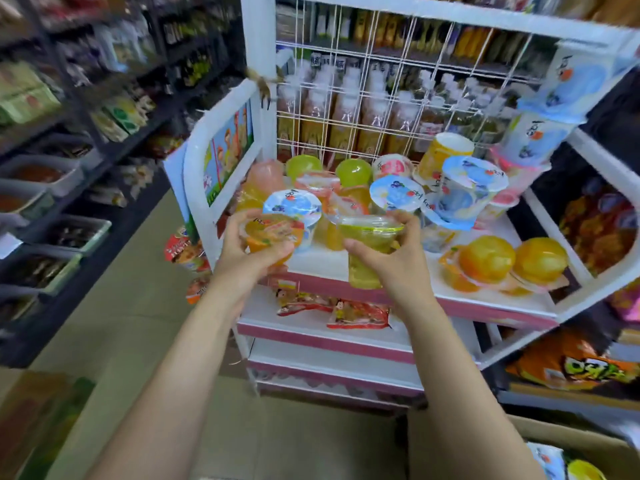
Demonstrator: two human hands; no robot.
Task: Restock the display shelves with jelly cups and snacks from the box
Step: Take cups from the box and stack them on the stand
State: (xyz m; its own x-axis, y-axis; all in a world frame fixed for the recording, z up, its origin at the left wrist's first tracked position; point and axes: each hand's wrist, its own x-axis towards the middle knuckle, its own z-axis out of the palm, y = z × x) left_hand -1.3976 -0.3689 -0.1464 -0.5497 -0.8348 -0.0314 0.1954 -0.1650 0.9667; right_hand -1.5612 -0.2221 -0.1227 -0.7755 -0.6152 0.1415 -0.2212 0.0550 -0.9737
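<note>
Your left hand [247, 245] has its fingers curled round a squat orange jelly cup with a printed foil lid [273, 235], and your right hand [388, 258] grips a taller clear plastic cup of yellow-green jelly [369, 249], thumb in front and fingers wrapped over the rim at the back; both cups hover at the front edge of the white display shelf with the pink front lip [346, 265]. The trouble lies just behind them: the shelf is already crowded with loose cups, among them a blue-lidded white jelly cup [294, 206] touching or almost touching the orange one, and another blue-lidded cup [396, 194] tilted just beyond your right fingers. If you push either cup straight in, you will likely nudge those leaning cups and start them toppling or rolling towards the open front. The tall green cup looks top-heavy, so set on an uneven spot or against a slanted neighbour it may tip. The bare white strip at the front is the safer landing, but too near the lip a cup could slide off onto the red snack packets [358, 315] on the shelf below. The brown cardboard box [568, 441] sits low at your right, so mind your elbow when you go back for more
</note>
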